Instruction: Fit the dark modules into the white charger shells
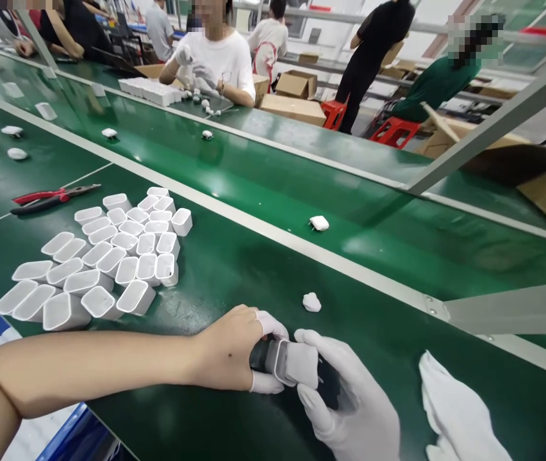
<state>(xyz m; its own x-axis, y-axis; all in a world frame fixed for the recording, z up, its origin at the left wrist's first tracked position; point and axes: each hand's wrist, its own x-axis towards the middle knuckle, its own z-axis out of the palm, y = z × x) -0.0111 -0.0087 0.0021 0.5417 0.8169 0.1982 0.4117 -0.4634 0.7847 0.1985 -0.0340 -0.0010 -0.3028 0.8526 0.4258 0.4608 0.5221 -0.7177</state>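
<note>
Finger and thumb of my left hand (229,349), both in white finger covers, grip a small open-ended white plastic case (277,360). My right hand (357,397), in a white glove, pinches a rounded white block-shaped part (302,363) between thumb and fingertips. That part sits at the case's open end; how far it reaches inside is unclear. Thin prongs seem to stick out on its right side. Left of my hands stands a cluster of several similar empty white cases (112,256), openings up. A small white piece (311,302) lies just beyond my hands.
Red-and-black pliers (54,197) lie at the left. A white glove (460,410) rests at the right. Beyond a pale rail (254,224), small white parts (320,223) lie on the green belt (263,192). A metal post (494,121) slants up at right. Co-workers are opposite.
</note>
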